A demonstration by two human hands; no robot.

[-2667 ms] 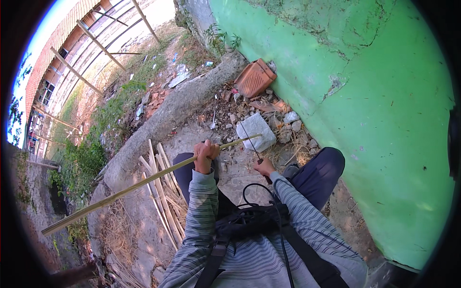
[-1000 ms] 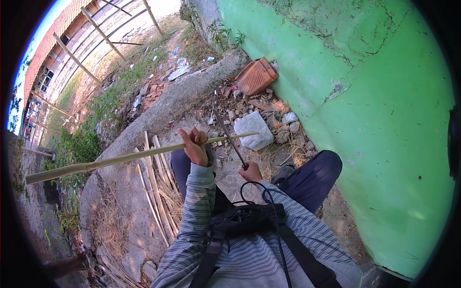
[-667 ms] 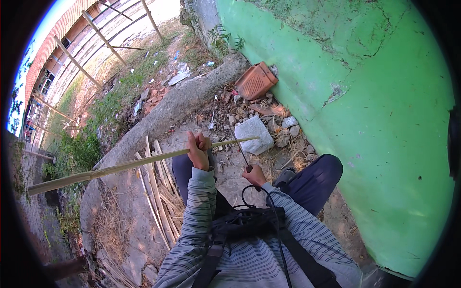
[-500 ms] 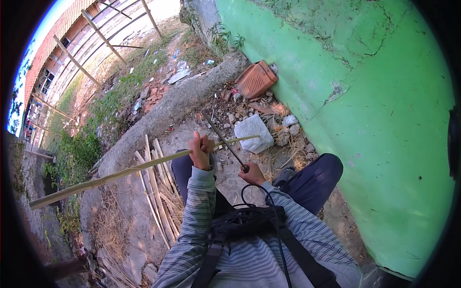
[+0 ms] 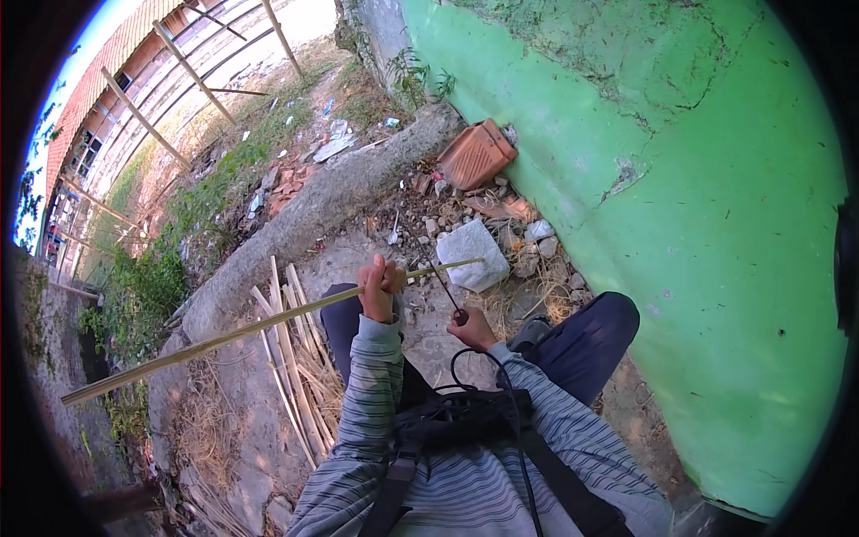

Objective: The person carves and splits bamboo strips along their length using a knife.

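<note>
A long, pale bamboo strip (image 5: 224, 338) runs slantwise from the lower left toward the middle. My left hand (image 5: 382, 288) is closed around it near its thinner end. That end reaches over a white, rough-faced block (image 5: 474, 253) on the ground; whether it touches cannot be told. In my right hand (image 5: 474, 329) is the dark handle of a long, narrow knife (image 5: 445, 285). Its blade points up and left, crossing the strip just right of my left hand. The blade looks thin here, seen nearly edge-on.
Split bamboo strips (image 5: 291, 358) and shavings lie left of my knees. An orange clay block (image 5: 480, 154) rests against the green wall (image 5: 680, 224) on the right. Rubble surrounds the white block. A low concrete ridge (image 5: 313, 197) runs across, with bushes (image 5: 143, 286) beyond.
The knife blade has turned from broadside to nearly edge-on, and its tip has come down. My left hand has shifted slightly right and down, and the strip's thick end has dipped a little.
</note>
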